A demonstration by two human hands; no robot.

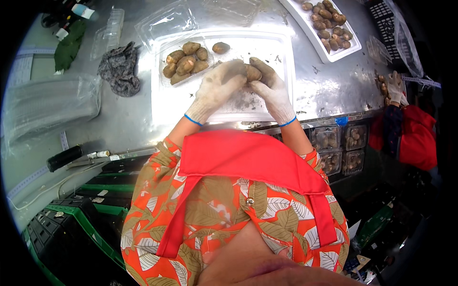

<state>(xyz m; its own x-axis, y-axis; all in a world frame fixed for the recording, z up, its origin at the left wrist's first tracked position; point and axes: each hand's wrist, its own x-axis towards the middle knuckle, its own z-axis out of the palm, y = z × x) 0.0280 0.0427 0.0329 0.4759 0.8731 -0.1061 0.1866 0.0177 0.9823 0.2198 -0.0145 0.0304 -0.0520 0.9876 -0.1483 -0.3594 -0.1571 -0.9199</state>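
Note:
Both my hands wear white knitted gloves with blue cuffs, their fingers soiled dark. Between them, over a white tray [167, 102], is a brown taro-like tuber [253, 73]. My left hand [219, 85] closes on its left side, and my right hand [273, 88] wraps its right side, thumb underneath. Left of my hands, a clear plastic punnet [164, 55] in the tray holds several similar tubers [186, 63]. One loose tuber [221, 47] lies beside the punnet. Dark crumbs of soil are scattered on the tray floor.
A second white tray [305, 26] with several tubers stands far right, near a black crate [381, 24]. A grey cloth [119, 69] and clear packaging [52, 107] lie left. Filled punnets [341, 148] sit below the table edge. At right, another person's gloved hand [395, 88] works.

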